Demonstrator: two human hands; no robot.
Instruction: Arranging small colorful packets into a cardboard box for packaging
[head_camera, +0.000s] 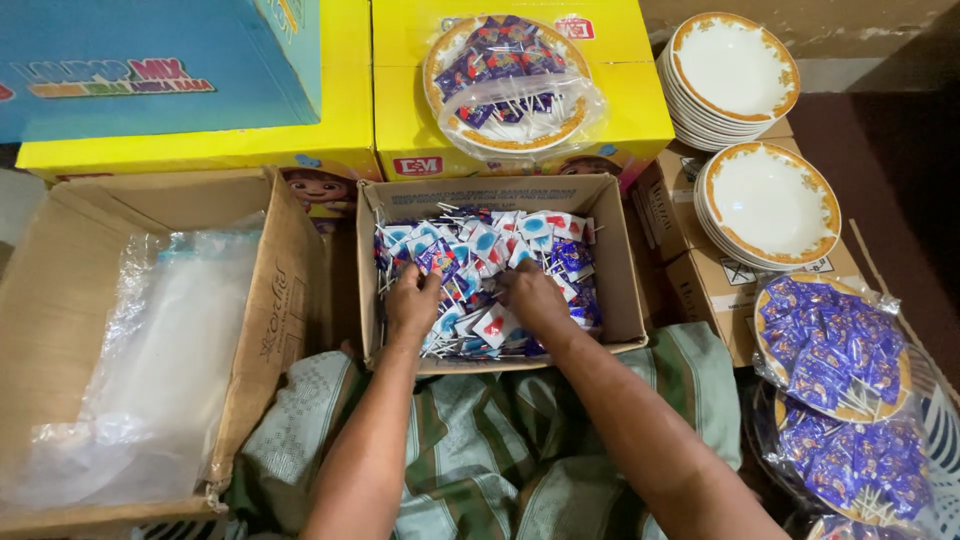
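A small open cardboard box (620, 270) sits in front of me, full of wrapped lollipops (480, 245) in blue, white and purple wrappers with white sticks. Both my hands are down inside it. My left hand (412, 302) is curled on lollipops at the box's left side. My right hand (532, 296) rests on the pile near the middle, fingers closed over several lollipops. A bagged plate of lollipops (508, 85) lies on the yellow carton behind the box.
A larger cardboard box (60, 290) with clear plastic bags (170, 350) stands at left. Yellow cartons (640, 110) and a blue carton (150, 60) sit behind. Stacks of white gold-rimmed plates (735, 65) are at right, with bagged plates of lollipops (830, 345) below them.
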